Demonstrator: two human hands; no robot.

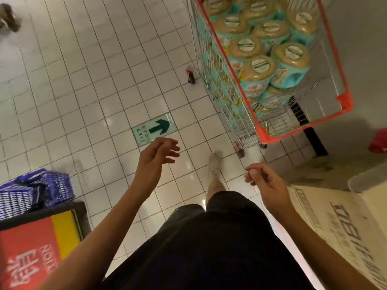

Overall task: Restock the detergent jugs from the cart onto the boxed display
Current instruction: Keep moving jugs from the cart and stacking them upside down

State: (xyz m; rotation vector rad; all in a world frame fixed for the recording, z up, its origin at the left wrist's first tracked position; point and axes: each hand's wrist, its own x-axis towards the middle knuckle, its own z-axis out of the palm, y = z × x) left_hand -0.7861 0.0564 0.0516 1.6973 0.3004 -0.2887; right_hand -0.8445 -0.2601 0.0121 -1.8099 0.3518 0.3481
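Neither grip holds anything. The left hand (159,151) hangs with its fingers loosely curled and spread. The right hand (263,181) has its fingers bent in loosely, thumb near the fingertips, with nothing between them. Both are raised in front of the body, which would suit a reach for the next load.

Ahead of the right grip and well apart from it stands the red-rimmed wire shopping cart (345,101). It is packed with teal plastic detergent jugs with tan round caps (292,59), upright and tight together, probably so that none tips. Just beside the right grip, on its outer side, lies a pale printed cardboard box (335,216). I judge it part of the boxed display, set near the cart to keep each carry short. Out beyond the left grip sit a purple plastic basket (35,189) and a red and yellow carton (31,248).

That box runs off the frame edge, so its free space cannot be told. Jug handles and labels are blurred, and the lower layers hide behind wire and the upper jugs. A dark blurred shape (10,17) far beyond the left grip is unreadable.
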